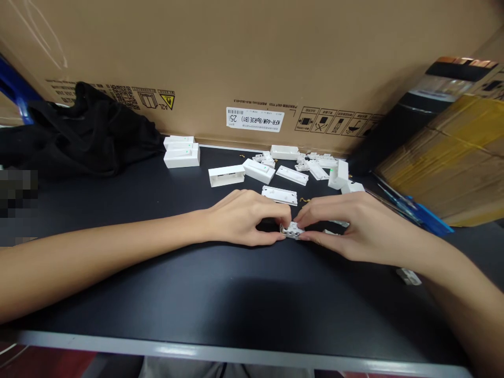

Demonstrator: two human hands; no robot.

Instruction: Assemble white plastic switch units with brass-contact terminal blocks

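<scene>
Tabletop (244, 294), dark and smooth. Small white part (292, 230) at centre, low over the surface, between the two hands; whether it rests on anything is hard to tell. Clock readings are taken from it, twelve pointing away from the person.

Left hand (240, 218) at nine: grip narrow, thumb and forefinger pinching the near end. Right hand (354, 226) at three: grip equally narrow, fingertips and thumb on the opposite end.

Handling, by judgement: very light, stiff, likely hard moulded plastic. Smooth faces may slip under dry fingers — thin edges and small raised details look the fragile bits. Best hold is by the two ends or solid side walls, lightly, top left free; a hard squeeze could chip it or make it skid out.

Nearby: white strip (279, 195) at eleven, another strip (292, 175) at twelve, farther out. Curled brass-coloured piece (304, 200) at one — small, easily lost. Hollow white housing (226, 176) at ten, open side showing; white boxes (181, 156) beyond it, same bearing. Loose fitting (409, 276) between three and four, beside the right forearm.
</scene>
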